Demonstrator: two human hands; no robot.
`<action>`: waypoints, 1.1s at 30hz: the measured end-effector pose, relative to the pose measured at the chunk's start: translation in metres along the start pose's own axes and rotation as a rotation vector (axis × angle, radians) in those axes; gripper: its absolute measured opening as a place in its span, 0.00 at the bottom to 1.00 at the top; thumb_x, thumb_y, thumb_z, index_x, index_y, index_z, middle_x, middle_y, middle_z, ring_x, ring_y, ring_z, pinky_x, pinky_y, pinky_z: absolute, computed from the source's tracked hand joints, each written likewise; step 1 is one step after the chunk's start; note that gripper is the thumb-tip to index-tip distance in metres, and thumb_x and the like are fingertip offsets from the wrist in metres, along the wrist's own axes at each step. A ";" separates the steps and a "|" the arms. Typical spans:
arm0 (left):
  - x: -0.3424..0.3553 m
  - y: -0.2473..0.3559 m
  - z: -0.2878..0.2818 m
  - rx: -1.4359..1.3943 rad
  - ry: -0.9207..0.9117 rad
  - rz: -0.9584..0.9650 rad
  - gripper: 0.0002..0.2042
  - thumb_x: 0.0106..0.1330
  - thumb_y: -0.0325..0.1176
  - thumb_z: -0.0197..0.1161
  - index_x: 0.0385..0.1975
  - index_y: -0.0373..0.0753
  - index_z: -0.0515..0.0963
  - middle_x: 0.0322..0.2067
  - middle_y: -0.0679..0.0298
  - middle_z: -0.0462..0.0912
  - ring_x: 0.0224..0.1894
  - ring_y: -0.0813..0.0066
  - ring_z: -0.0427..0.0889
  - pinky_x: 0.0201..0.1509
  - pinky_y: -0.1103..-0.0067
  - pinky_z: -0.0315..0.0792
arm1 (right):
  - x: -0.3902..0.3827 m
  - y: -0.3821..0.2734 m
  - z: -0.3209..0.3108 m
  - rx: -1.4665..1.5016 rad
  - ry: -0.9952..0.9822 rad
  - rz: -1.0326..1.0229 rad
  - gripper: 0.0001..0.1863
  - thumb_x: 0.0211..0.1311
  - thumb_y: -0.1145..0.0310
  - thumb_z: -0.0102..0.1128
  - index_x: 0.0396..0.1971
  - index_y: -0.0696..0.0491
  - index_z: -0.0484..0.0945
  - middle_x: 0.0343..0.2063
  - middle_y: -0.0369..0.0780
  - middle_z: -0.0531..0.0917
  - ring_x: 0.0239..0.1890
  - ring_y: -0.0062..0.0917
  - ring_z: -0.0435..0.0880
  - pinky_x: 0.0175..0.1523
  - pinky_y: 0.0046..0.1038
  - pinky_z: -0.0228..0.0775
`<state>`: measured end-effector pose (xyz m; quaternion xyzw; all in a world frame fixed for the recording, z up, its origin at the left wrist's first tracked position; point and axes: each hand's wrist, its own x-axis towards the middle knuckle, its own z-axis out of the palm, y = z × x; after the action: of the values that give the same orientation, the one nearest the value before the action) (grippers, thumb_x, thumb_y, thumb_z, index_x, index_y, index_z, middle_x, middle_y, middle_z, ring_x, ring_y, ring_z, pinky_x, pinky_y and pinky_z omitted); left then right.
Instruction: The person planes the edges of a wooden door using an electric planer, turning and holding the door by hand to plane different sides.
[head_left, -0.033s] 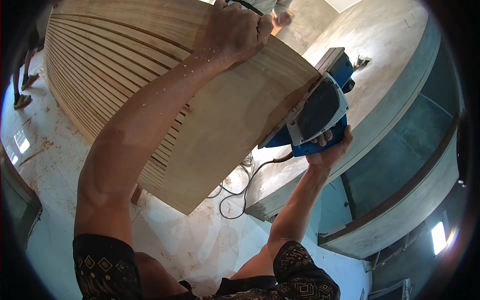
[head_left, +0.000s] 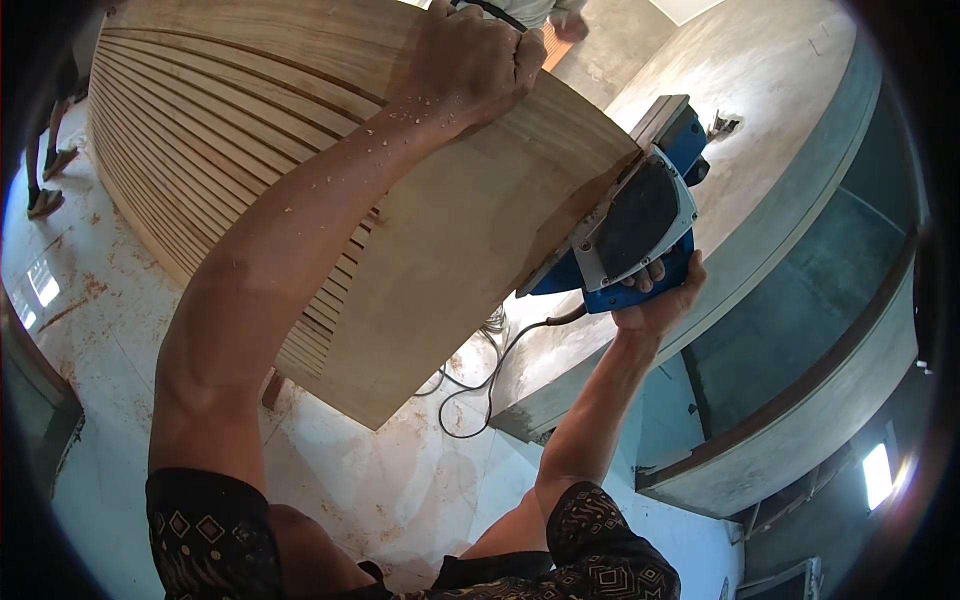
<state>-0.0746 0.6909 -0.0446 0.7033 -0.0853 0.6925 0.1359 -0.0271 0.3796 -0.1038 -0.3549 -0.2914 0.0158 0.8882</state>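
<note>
A large wooden panel (head_left: 425, 270) with a slatted, grooved face stands on edge before me, stretching away to the far left. My left hand (head_left: 475, 65) is closed over its far upper edge, fingertips partly hidden. Wood chips cling to that forearm. At the panel's right-hand edge, a blue electric planer (head_left: 640, 215) lies with its sole against the wood. My right hand (head_left: 655, 290) is wrapped round its rear handle, several fingers showing through the grip. From the handle a black power cord (head_left: 490, 385) loops down toward the floor.
Another person (head_left: 520, 12) stands beyond the panel, partly cut off. A second person's legs (head_left: 45, 170) show at far left. Shavings are scattered over the pale floor (head_left: 110, 300). To the right runs a plastered wall (head_left: 770, 110) with a ledge, beside a dark-edged opening (head_left: 800, 300).
Beyond the panel, the other person's hand has shifted slightly upward. My hands, the planer and the panel hold the same places.
</note>
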 end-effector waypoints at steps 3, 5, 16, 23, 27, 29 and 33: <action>0.000 0.000 0.001 0.030 -0.030 -0.016 0.24 0.66 0.39 0.52 0.11 0.31 0.77 0.13 0.45 0.76 0.20 0.50 0.77 0.44 0.60 0.70 | 0.000 0.000 0.000 -0.004 -0.017 0.000 0.23 0.65 0.43 0.49 0.30 0.49 0.75 0.12 0.28 0.67 0.10 0.14 0.66 0.18 0.22 0.67; 0.001 0.001 0.003 0.011 -0.011 -0.017 0.23 0.66 0.39 0.51 0.11 0.30 0.77 0.14 0.46 0.76 0.20 0.52 0.76 0.44 0.60 0.70 | 0.000 -0.001 0.000 -0.005 -0.009 -0.006 0.23 0.65 0.42 0.48 0.30 0.49 0.75 0.12 0.28 0.67 0.10 0.14 0.66 0.18 0.22 0.67; 0.003 0.000 0.000 0.026 -0.151 -0.073 0.24 0.67 0.39 0.50 0.12 0.30 0.77 0.14 0.47 0.77 0.21 0.54 0.77 0.47 0.58 0.69 | 0.004 -0.002 0.001 0.011 -0.074 0.000 0.23 0.66 0.44 0.47 0.30 0.50 0.75 0.11 0.29 0.69 0.10 0.13 0.69 0.18 0.22 0.72; 0.004 0.002 0.001 0.046 -0.182 -0.077 0.25 0.69 0.40 0.49 0.12 0.30 0.77 0.14 0.47 0.76 0.21 0.53 0.77 0.50 0.59 0.68 | 0.004 -0.004 0.000 0.020 -0.074 0.000 0.23 0.66 0.44 0.47 0.31 0.50 0.75 0.12 0.29 0.69 0.10 0.14 0.68 0.18 0.22 0.70; 0.002 0.000 0.003 0.054 -0.153 -0.095 0.26 0.69 0.41 0.48 0.12 0.30 0.77 0.13 0.48 0.76 0.20 0.52 0.76 0.49 0.59 0.68 | 0.008 -0.004 -0.001 0.004 -0.074 0.002 0.23 0.66 0.43 0.48 0.31 0.50 0.75 0.13 0.29 0.68 0.11 0.14 0.67 0.19 0.23 0.69; 0.003 0.000 0.004 0.051 -0.120 -0.034 0.26 0.70 0.40 0.48 0.11 0.30 0.77 0.13 0.48 0.75 0.19 0.52 0.75 0.48 0.59 0.69 | 0.008 -0.006 -0.003 0.016 -0.082 0.001 0.23 0.66 0.43 0.49 0.31 0.50 0.75 0.13 0.29 0.67 0.11 0.14 0.67 0.19 0.23 0.69; 0.003 0.000 0.007 0.020 -0.098 -0.052 0.26 0.70 0.40 0.47 0.11 0.30 0.77 0.13 0.47 0.75 0.18 0.52 0.75 0.48 0.58 0.69 | 0.008 -0.008 -0.002 0.025 -0.075 0.010 0.23 0.66 0.42 0.48 0.31 0.50 0.75 0.13 0.29 0.68 0.11 0.14 0.67 0.19 0.23 0.69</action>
<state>-0.0680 0.6891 -0.0419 0.7396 -0.0668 0.6544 0.1425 -0.0208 0.3742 -0.0953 -0.3446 -0.3224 0.0371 0.8809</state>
